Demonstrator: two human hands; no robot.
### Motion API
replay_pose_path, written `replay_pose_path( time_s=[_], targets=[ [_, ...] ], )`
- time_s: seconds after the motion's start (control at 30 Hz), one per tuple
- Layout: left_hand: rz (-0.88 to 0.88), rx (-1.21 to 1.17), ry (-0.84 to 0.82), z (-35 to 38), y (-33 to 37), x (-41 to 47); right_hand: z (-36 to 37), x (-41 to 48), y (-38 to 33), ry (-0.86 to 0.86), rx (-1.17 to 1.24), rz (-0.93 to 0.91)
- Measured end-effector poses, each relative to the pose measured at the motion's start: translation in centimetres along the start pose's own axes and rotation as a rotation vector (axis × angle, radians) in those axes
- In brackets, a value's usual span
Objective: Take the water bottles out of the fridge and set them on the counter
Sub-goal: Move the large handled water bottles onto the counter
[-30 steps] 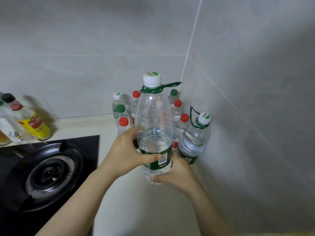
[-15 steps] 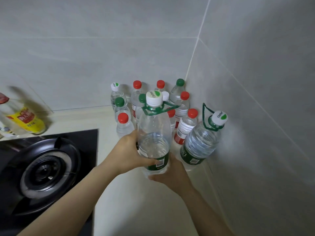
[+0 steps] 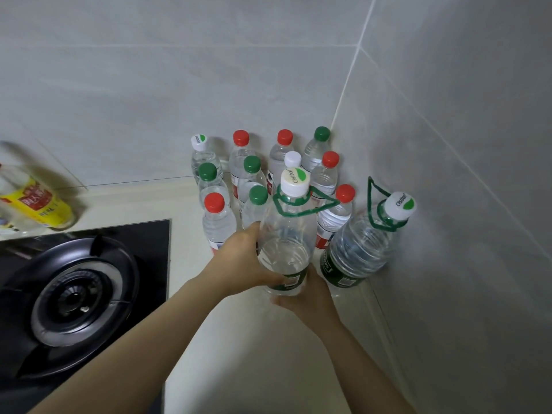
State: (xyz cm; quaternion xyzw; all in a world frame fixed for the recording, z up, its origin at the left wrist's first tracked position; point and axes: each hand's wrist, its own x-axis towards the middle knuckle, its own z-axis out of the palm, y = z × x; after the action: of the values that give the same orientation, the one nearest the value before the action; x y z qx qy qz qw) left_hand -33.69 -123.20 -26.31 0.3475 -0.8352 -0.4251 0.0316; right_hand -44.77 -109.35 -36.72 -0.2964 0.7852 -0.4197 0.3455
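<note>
Left hand [image 3: 239,262] wraps the large bottle [image 3: 288,228] — right hand [image 3: 309,298] cups its base, fingertips hidden

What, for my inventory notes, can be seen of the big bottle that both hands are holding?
The big bottle is clear plastic, with a white cap bearing a green leaf logo, a green carrying loop round its neck and a green label near its base. It is only partly filled with water and stands nearly upright in front of the small bottles. The left hand grips its side; the right hand cups its base. Whether it touches the counter cannot be seen.
</note>
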Motion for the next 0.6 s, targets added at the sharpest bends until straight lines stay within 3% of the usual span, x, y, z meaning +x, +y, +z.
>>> replay_pose_path(
  time_s=[0.6],
  targets=[
    [0.077, 0.097, -0.054, 0.9, 0.1, 1.8, 0.4, 0.5, 1.3, 0.146, 0.009, -0.032]
  ],
)
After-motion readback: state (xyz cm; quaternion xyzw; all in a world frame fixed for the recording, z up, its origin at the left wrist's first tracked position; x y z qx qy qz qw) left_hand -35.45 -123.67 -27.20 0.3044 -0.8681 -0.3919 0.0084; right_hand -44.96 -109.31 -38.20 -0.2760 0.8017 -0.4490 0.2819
